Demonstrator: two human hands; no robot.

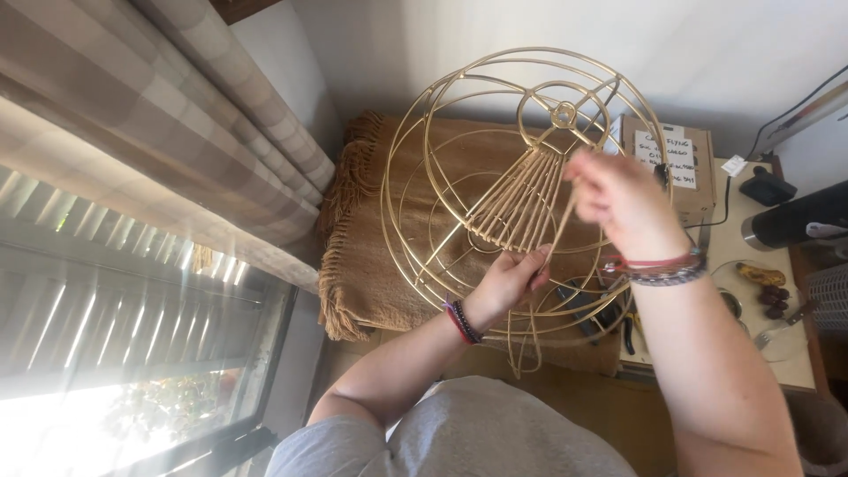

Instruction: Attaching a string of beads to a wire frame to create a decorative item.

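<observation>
While both grip: one gold wire frame (459, 132), left hand (511, 281) and right hand (618, 201) each pinched on one cane strand (558, 231).

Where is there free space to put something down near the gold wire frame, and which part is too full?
The brown fringed blanket is bare left of the wire frame, toward the curtain. The white table is crowded: cardboard box, glass plate with food, dark bottle. The left hand and right hand fill the frame's middle.
</observation>
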